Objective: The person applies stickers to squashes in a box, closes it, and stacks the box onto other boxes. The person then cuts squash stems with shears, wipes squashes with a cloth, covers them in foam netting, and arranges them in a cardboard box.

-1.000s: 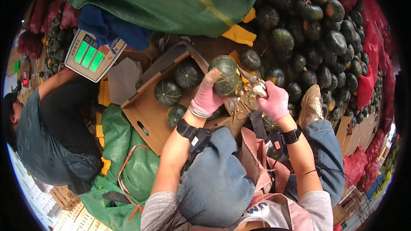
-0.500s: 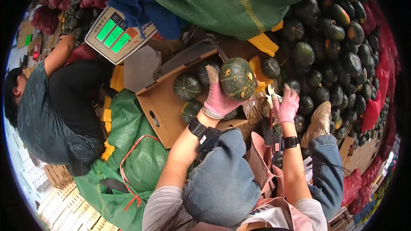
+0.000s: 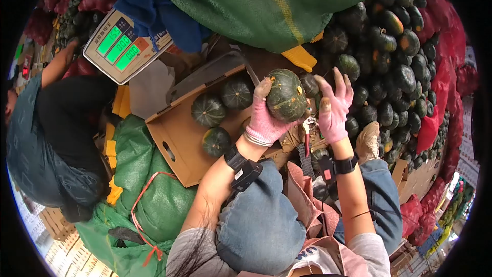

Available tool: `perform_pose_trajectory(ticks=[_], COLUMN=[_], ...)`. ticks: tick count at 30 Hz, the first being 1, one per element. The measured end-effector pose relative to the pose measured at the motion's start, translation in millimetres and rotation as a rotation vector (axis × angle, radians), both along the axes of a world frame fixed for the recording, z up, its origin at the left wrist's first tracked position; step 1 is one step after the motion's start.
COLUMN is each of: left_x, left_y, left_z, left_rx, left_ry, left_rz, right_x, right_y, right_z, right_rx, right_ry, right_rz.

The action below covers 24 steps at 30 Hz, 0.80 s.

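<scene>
My left hand (image 3: 264,120), in a pink glove with worn fingertips, cups a round dark green pumpkin (image 3: 287,96) with small yellow-orange patches. The pumpkin is held above the right side of an open cardboard box (image 3: 171,133). Just right of it is my right hand (image 3: 334,110), also gloved in pink, with its fingers spread and nothing in them. Between the hands, lower down, sits a red-handled cutting tool (image 3: 307,138). Several pumpkins rest in the box, among them a striped one (image 3: 208,110); part of the inside is hidden by my left arm.
A large heap of pumpkins (image 3: 394,87) fills the right side. At upper left stands a scale (image 3: 120,46) with lit green displays and a blue cloth (image 3: 161,13) on it. Green sacks (image 3: 154,190) lie left of my knee. Another person (image 3: 56,143) sits at far left.
My right hand has come up and its fingers have spread. The pumpkin has turned a little in my left hand. The whole view has shifted, so surroundings appear further left.
</scene>
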<state>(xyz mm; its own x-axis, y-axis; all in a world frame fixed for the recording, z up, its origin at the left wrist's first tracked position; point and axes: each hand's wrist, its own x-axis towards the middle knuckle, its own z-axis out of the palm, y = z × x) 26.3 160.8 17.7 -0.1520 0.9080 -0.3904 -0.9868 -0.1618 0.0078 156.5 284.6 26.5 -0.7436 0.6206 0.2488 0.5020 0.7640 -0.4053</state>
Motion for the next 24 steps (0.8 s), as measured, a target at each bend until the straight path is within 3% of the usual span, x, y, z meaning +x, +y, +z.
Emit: perform_pose_trajectory(ticks=[2, 4, 6, 9, 11, 13, 14, 16, 18, 19, 20, 22, 23, 24], left_x=[5.1, 7.9, 9.5, 12.8, 4.7, -3.9, -10.4, -11.0, -20.9, -26.8, -34.0, -51.5, -58.3, -69.1], left_y=[3.5, 8.1, 3.1, -0.2, -5.7, -10.9, -13.6, -18.4, -33.2, -40.3, -47.2, -64.9, -74.8, -87.9], left_z=[1.4, 0.5, -1.9, -15.6, -15.4, -11.4, -18.6, -14.6, -14.5, -14.5, -15.1, -24.9, -23.8, -36.0], left_rx=[-0.029, -0.062, -0.036, 0.058, -0.086, -0.125, -0.176, -0.056, -0.028, -0.036, -0.041, -0.124, -0.202, -0.093], left_ry=[0.018, 0.049, 0.188, 0.437, 0.817, 0.88, 1.104, 0.897, 0.758, 0.682, 0.601, 0.483, 0.337, 0.274], left_rz=[0.013, 0.051, -0.017, 0.091, 0.1, 0.122, 0.187, 0.269, 0.236, 0.26, 0.285, 0.384, 0.46, 0.502], right_x=[-5.2, -9.6, -26.6, -42.4, -52.1, -66.7, -71.4, -86.3, -100.2, -105.5, -108.7, -122.5, -129.2, -135.4], right_y=[-11.2, -26.5, -38.4, -41.2, -44.6, -49.7, -48.7, -33.4, -6.3, -3.5, -6.3, -23.5, -37.7, -48.7], right_z=[21.9, 37.3, 41.7, 35.9, 40.6, 46.9, 35.8, 25.7, 5.3, 0.8, 0.0, 16.8, 31.6, 34.6], right_rx=[-0.041, 0.019, -0.188, -0.531, -0.662, -0.748, -0.818, -0.954, -1.003, -0.617, -0.458, -0.241, -0.291, -0.264], right_ry=[0.144, 0.067, 0.228, 0.228, 0.23, 0.252, 0.401, 0.421, 0.265, 0.232, 0.131, 0.374, 0.396, 0.294], right_rz=[0.105, 0.225, 0.193, 0.152, 0.076, -0.013, 0.006, -0.054, -0.184, -0.081, -0.16, 0.061, 0.203, 0.342])
